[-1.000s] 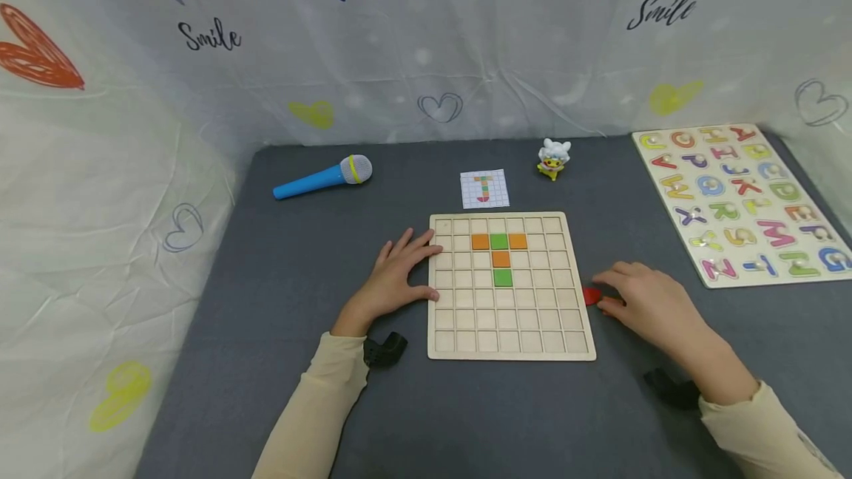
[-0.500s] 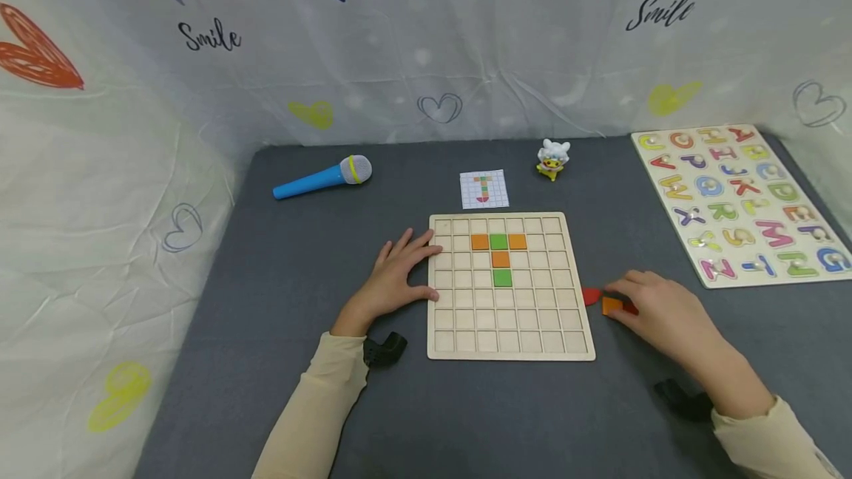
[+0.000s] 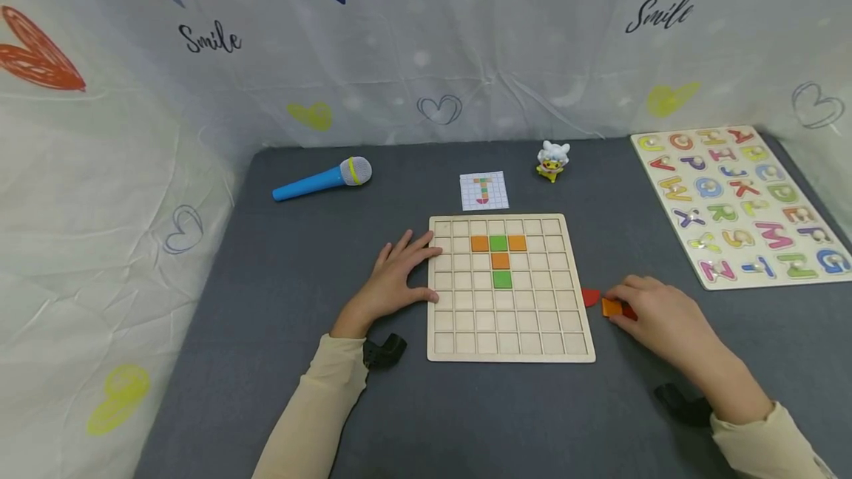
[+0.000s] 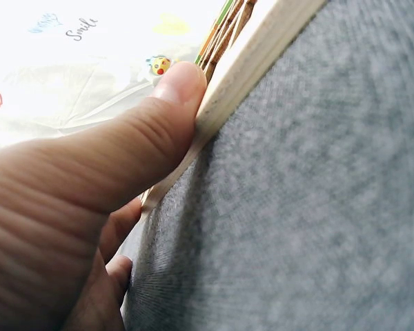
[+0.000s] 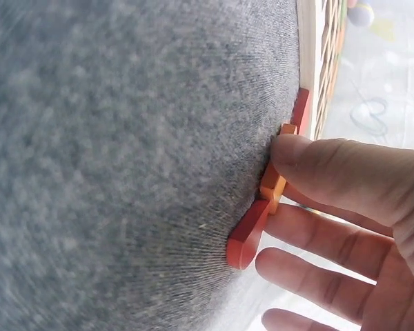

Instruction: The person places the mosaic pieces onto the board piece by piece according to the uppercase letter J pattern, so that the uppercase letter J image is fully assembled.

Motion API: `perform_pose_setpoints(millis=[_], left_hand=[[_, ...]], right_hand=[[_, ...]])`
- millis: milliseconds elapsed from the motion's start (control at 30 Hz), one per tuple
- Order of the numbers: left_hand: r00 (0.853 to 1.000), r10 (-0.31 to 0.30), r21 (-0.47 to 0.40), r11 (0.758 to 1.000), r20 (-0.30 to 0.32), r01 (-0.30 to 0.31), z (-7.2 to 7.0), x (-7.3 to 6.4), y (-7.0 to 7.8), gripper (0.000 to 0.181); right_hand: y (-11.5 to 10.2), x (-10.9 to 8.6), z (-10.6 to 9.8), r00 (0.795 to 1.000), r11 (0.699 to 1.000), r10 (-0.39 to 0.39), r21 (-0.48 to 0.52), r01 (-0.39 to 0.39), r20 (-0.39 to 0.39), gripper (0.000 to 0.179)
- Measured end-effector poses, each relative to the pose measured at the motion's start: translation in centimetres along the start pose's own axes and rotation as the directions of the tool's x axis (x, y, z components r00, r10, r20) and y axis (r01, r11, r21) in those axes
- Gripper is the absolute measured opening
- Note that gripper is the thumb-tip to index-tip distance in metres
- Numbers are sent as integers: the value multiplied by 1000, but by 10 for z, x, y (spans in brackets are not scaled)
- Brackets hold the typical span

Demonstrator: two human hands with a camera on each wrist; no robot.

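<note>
A wooden grid board [image 3: 466, 322] lies on the dark cloth, with orange and green square tiles [image 3: 502, 279] set in a T shape. My left hand [image 3: 391, 279] rests along the board's left edge, fingers spread; in the left wrist view the thumb [image 4: 176, 96] touches the side of the board. Right of the board, my right hand [image 3: 655, 316] pinches an orange square tile [image 3: 612, 307] low at the cloth, thumb [image 5: 331, 158] on its near side. A red rounded piece [image 3: 591, 297] lies against the board's right edge. Another red piece [image 5: 248, 238] lies beside the orange tile, partly under my fingers.
Behind the board lies a small card [image 3: 484, 191] with a coloured tile pattern on a grid. A blue toy microphone [image 3: 319, 182] is at the back left, a small figurine [image 3: 552, 161] behind the card's right. An alphabet puzzle board [image 3: 739, 209] lies at the right.
My right hand has moved right and slightly nearer me, off the board's edge, bringing the orange tile and second red piece into sight. My left hand stays put.
</note>
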State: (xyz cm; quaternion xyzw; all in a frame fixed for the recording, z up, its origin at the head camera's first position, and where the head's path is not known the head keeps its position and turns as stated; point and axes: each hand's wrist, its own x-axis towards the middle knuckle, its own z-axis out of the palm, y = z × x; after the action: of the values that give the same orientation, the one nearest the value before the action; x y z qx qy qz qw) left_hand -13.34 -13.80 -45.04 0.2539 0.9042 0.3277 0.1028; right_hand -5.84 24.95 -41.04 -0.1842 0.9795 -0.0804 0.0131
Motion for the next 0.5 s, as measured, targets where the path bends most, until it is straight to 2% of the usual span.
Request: perform_pose_setpoints(millis=[233,500], left_hand=[[1000,3,-6,1000,-1,-3,1,0,-1,76],[1000,3,-7,1000,1,-3,0,0,0,76]], right_hand=[[-3,4,-2,999,1000,-24,-1,24,-34,28],[-15,16,-4,990,995,-100,-7,100,-99,26]])
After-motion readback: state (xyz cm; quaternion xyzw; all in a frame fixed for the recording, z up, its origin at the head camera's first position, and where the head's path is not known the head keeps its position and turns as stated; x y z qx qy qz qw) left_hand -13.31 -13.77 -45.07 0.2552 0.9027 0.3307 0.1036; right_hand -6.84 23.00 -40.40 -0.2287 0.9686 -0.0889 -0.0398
